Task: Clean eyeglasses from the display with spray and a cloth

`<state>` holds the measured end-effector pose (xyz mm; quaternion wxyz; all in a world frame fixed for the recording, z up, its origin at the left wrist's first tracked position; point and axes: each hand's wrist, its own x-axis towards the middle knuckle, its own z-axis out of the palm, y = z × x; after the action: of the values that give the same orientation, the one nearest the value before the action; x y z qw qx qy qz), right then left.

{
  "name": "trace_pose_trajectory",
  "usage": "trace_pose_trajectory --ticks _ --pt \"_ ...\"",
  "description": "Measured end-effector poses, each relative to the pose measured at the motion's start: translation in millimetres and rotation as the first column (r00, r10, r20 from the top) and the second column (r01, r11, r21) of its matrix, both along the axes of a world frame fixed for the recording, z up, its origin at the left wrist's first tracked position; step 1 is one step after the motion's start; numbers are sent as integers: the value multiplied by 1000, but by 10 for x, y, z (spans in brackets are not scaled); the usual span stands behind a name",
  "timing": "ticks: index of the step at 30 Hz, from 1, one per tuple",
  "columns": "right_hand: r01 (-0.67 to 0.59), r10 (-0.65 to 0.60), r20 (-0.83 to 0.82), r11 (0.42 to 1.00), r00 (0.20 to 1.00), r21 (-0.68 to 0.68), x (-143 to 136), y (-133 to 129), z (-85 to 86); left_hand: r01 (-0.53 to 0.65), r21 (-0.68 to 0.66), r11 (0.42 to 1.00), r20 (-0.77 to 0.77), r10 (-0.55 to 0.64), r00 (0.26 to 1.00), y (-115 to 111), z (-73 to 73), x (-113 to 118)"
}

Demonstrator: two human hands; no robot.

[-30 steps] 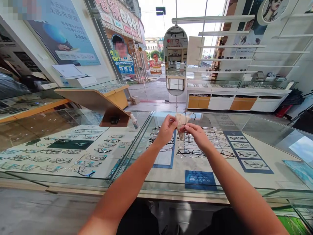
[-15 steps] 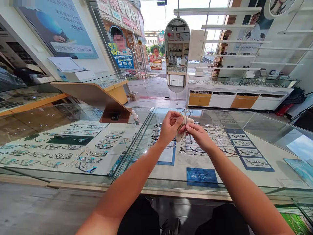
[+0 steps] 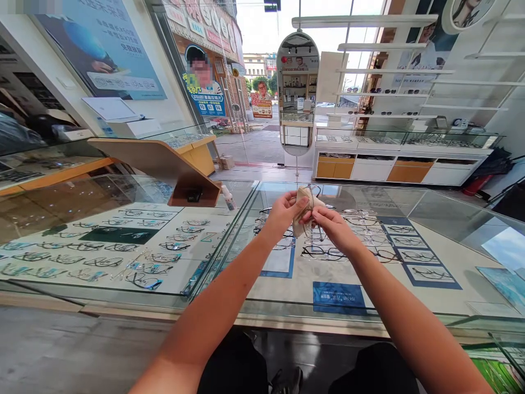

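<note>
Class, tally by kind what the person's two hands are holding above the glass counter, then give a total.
Beige cleaning cloth: 1
Thin-framed pair of glasses: 1
Total: 2, held between left hand and right hand.

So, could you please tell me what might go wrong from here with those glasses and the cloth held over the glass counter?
1. The glasses are pinched by fingertips of the left hand and right hand through the cloth; firm rubbing might bend the thin frame.
2. They are held above the glass counter; a slip could drop them onto it.
3. The small bottle stands near the left elbow's path and might get knocked over.
</note>
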<state>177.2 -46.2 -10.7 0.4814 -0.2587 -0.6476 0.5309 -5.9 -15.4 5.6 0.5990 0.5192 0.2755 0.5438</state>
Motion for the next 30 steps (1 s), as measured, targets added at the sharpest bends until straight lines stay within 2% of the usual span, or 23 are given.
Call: trace_pose_trajectory --ticks 4,6,12,15,25,30 --pt "-5 5 4 1000 1000 -20 7 6 3 184 20 983 3 -184 983 -18 17 -23" --pt "-13 12 -12 999 1000 -46 8 18 -8 229 17 973 32 -230 973 -33 39 -24" --pt "-19 13 -58 994 998 -107 -5 1 29 197 -34 980 33 -196 980 1 89 -103" --pt "-44 34 -81 991 996 -124 -6 -19 64 245 -31 969 -10 -246 969 21 106 -170" --pt "-62 57 -41 989 998 -136 47 30 27 311 59 949 -144 -300 943 -43 143 -171" --pt "-95 89 -50 985 995 -143 37 17 48 225 114 968 -152 -207 966 -83 140 -124"
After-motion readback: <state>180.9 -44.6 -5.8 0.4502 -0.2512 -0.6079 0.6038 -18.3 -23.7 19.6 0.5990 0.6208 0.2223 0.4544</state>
